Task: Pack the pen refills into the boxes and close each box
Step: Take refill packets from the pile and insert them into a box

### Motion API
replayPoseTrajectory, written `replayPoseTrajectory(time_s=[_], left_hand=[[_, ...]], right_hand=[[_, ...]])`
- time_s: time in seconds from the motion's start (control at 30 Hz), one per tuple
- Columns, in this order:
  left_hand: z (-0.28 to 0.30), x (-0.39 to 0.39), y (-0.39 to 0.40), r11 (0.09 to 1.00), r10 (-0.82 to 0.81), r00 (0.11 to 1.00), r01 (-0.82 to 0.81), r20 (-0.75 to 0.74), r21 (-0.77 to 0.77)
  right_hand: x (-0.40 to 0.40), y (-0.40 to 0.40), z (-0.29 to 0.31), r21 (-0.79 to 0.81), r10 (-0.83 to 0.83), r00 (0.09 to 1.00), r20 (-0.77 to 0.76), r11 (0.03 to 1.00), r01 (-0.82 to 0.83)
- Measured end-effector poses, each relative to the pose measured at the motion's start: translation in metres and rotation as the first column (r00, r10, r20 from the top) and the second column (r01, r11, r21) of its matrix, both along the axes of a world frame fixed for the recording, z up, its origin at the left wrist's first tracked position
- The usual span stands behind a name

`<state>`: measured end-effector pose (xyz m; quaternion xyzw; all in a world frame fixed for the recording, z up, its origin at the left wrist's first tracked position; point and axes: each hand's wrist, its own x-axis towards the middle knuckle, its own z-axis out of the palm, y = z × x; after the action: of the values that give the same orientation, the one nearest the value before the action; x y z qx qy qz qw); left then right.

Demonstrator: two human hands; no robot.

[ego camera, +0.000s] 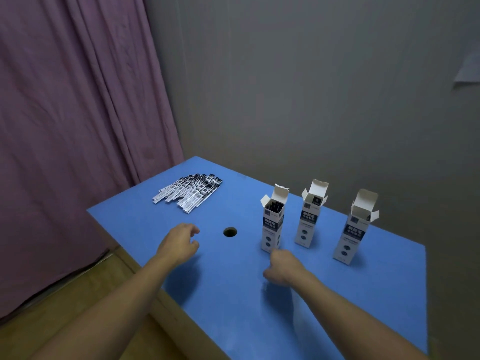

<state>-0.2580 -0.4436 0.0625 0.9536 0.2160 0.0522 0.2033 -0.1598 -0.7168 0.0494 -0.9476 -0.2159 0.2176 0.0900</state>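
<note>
Three tall white-and-dark boxes stand upright on the blue table (233, 294) with their top flaps open: a left box (272, 224) showing dark refills inside, a middle box (310, 216) and a right box (354, 229). A pile of wrapped pen refills (189, 192) lies at the far left of the table. My left hand (179, 242) hovers in front of the pile, fingers loosely curled and holding nothing. My right hand (283, 267) sits just in front of the left box's base, fingers curled under, with nothing visible in it.
A round hole (230, 232) is cut in the tabletop between my hands. A purple curtain (78, 113) hangs at the left and a grey wall stands behind the table. The table's near-left edge drops to a wooden floor (91, 307).
</note>
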Motion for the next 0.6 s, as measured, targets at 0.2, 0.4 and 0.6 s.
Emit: replayPoseTrajectory(time_s=[0.2,0.4,0.6], left_hand=[[0.010,-0.032,0.015,0.940,0.037,0.996,-0.008,-0.078,0.340],[0.022,-0.056,0.028,0.905,0.069,0.989,-0.005,-0.134,0.425],[0.026,-0.071,0.060,0.925,0.055,0.988,0.003,-0.141,0.381]], right_hand=[[-0.011,0.031,0.021,0.008,0.213,0.948,0.237,0.975,-0.222],[-0.026,0.079,0.031,0.003,0.311,0.905,0.290,0.945,-0.326],[-0.035,0.128,0.032,-0.011,0.374,0.891,0.258,0.923,-0.384]])
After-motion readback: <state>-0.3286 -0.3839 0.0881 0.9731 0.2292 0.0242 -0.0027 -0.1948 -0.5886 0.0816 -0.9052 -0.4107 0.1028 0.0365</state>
